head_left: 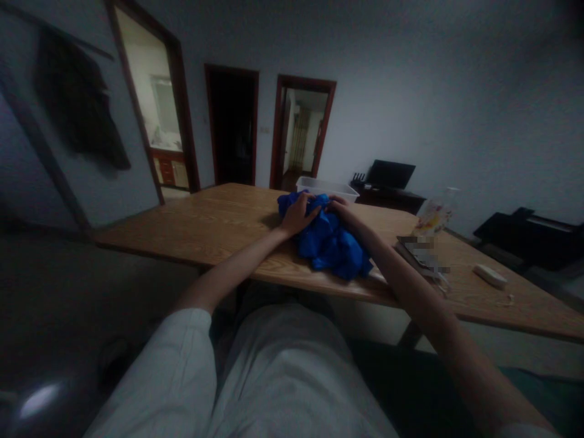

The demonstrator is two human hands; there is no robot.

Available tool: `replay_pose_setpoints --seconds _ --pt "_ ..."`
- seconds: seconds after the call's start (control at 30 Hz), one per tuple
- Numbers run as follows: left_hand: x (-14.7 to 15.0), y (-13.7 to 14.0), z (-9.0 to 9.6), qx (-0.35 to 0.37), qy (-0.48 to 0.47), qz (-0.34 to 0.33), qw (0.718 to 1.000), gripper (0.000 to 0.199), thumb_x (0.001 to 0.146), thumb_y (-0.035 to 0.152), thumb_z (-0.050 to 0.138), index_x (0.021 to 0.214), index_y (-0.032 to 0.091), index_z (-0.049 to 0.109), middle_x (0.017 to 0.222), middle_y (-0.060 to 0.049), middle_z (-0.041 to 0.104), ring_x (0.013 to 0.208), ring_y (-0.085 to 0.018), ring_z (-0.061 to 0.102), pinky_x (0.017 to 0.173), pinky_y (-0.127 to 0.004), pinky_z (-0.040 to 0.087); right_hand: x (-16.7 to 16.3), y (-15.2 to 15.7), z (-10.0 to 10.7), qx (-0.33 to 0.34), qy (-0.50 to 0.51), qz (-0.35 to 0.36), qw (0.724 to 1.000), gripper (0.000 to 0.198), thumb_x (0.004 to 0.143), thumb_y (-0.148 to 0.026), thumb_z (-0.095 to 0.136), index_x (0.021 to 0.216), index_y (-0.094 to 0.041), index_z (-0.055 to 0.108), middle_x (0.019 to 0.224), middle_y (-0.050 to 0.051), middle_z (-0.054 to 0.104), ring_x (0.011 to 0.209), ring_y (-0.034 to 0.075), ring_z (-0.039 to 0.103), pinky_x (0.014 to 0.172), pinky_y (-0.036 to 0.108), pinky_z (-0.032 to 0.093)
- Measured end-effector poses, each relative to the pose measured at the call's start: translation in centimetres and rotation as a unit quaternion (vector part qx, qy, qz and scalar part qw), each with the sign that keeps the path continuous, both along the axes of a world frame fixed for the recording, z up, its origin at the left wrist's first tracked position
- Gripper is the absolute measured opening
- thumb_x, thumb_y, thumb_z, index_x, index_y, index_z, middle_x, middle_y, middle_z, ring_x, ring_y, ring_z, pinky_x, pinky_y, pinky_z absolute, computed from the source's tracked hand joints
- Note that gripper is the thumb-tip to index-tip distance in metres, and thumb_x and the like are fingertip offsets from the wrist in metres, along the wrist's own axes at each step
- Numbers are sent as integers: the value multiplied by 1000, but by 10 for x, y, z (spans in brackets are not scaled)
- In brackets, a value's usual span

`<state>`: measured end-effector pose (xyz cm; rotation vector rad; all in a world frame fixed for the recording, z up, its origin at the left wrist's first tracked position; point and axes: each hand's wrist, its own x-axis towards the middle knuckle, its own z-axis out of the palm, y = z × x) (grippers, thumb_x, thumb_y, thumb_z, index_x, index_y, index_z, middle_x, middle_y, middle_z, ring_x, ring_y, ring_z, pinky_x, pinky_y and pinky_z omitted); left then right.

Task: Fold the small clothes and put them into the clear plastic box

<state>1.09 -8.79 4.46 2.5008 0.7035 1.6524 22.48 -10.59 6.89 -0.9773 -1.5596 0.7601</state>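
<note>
A bunched-up blue cloth [331, 243], perhaps a garment, lies crumpled on the wooden table [219, 216] in front of me. My left hand [297, 214] is closed on its far left part, the thumb pointing right across the fabric. At the far right part of the cloth, my right hand [341, 208] grips it with bent fingers. Some fingertips disappear into the folds. Just beyond both hands stands a whitish plastic bin [326, 186], its lower part hidden by the cloth and hands.
To the right on the table are a clear flower-patterned bottle or jug [435, 213], a flat dark-edged item [417, 255] partly blurred out, and a small white object with a cord [490, 275]. A monitor [391, 174] sits on a dark cabinet behind.
</note>
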Motion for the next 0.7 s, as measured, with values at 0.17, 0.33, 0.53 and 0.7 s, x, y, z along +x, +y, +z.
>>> replay_pose_setpoints --seconds 0.17,0.33,0.53,0.7 --pt "-2 3 -2 -2 17 17 1000 36 106 45 45 129 19 55 125 -12 69 118 -24 66 103 -37 52 2 5 -3 3 6 8 1000 38 74 -44 78 104 -23 68 88 1 73 75 17 68 71 29 58" --pt "-4 9 -6 18 25 20 999 38 107 46 43 129 18 57 126 -12 69 120 -24 66 104 -37 51 0 1 -1 36 -67 9 997 53 74 -46 82 120 -25 67 97 2 75 86 21 71 81 34 60" --pt "-5 6 -5 54 53 18 997 33 101 40 54 126 19 58 121 -10 69 116 -24 66 99 -36 53 -8 -12 4 69 -171 42 982 57 80 -54 79 128 -25 66 115 6 74 107 27 69 98 43 57" --pt "-7 2 0 53 74 17 996 34 96 27 55 129 20 55 127 -10 65 120 -24 64 101 -37 53 -10 -10 2 146 -215 -10 966 48 82 -55 76 117 -23 71 125 8 69 121 28 62 112 44 47"
